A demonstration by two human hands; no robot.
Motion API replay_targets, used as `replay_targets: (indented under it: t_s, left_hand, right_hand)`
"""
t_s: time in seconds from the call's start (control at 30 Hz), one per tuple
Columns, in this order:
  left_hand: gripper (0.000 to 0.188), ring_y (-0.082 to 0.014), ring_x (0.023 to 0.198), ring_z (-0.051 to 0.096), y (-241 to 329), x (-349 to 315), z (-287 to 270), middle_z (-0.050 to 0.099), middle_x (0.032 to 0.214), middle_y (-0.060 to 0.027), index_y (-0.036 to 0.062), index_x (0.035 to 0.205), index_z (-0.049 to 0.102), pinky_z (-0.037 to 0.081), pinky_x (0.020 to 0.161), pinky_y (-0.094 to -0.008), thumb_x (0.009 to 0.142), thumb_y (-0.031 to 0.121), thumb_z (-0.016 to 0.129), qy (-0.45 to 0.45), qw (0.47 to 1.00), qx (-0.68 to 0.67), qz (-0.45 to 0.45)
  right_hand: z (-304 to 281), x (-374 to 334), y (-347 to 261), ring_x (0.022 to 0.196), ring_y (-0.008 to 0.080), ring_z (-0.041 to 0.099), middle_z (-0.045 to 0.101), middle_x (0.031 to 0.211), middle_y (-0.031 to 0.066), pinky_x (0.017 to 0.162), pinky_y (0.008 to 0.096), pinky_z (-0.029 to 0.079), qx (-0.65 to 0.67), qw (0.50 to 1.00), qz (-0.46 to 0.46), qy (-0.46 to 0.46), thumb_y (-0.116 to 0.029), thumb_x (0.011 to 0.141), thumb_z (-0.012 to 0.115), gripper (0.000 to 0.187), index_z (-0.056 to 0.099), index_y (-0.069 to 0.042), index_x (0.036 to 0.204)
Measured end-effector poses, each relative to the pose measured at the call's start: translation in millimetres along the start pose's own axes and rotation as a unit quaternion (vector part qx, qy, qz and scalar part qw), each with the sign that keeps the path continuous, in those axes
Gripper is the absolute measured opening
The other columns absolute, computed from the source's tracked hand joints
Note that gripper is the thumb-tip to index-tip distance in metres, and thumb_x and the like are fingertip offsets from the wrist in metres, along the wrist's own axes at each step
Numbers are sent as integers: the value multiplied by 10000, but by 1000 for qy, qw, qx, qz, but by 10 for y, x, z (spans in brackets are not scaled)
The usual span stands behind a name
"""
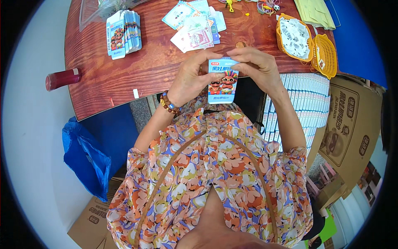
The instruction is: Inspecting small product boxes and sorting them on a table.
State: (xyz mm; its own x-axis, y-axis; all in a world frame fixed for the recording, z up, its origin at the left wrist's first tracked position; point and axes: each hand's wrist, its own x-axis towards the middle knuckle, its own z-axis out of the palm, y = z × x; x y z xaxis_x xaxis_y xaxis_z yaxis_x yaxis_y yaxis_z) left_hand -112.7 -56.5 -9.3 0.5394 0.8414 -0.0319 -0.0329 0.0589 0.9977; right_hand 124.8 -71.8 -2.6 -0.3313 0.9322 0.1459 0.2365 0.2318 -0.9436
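Between my two hands, at the near edge of the table, is a small light-blue box (222,88) printed with cartoon figures. My left hand (192,76) grips its left side, the thumb lying across the front. My right hand (259,68) is closed at the box's upper right, fingers along the top edge. The box's top end is partly hidden behind my fingers. Beyond my hands lies a loose pile of printed cards (197,35). A stack of flattened matching boxes (124,35) rests to the far left.
An orange basket of small white packets (295,39) and a second orange basket (324,56) stand at the right. Below them, a carton holds rows of finished boxes (296,103). A dark red cylinder (62,79) lies at the table's left edge. A blue bag (85,157) hangs lower left.
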Motion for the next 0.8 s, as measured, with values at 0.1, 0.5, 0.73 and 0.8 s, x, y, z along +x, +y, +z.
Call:
replay_targets:
  t_s: [0.1,0.5,0.73,0.8]
  left_hand:
    - [386,-154,999,670,-15,-7,-21,633,1131,-83,-1,1232,569,576,829,-284,870,-12,702,-18,999,36,8]
    - [479,-170,986,691,-20,-20,-102,653,1166,-106,21,1382,475,575,791,-267,937,61,647,32,998,-42,-26]
    - [1114,-311,1323,465,-60,-91,-31,305,1521,-218,68,1545,146,523,976,-389,714,176,880,177,934,264,161]
    - [1093,-297,1306,474,0,-138,-85,299,1512,-209,61,1530,177,526,968,-383,704,148,887,216,958,142,127]
  right_hand:
    - [-1,-7,18,1059,159,651,679,1177,90,891,287,551,-24,999,-22,-28,-5,890,666,246,700,-12,1133]
    - [105,76,47,896,133,688,704,1091,58,790,258,566,76,991,106,43,-50,927,642,264,660,3,1185]
    - [754,269,104,923,208,694,665,1082,98,808,377,608,480,825,272,123,-139,984,578,237,599,9,1169]
    - [905,370,-72,884,178,682,669,1074,90,736,329,587,481,826,291,40,-193,992,565,269,600,-3,1179]
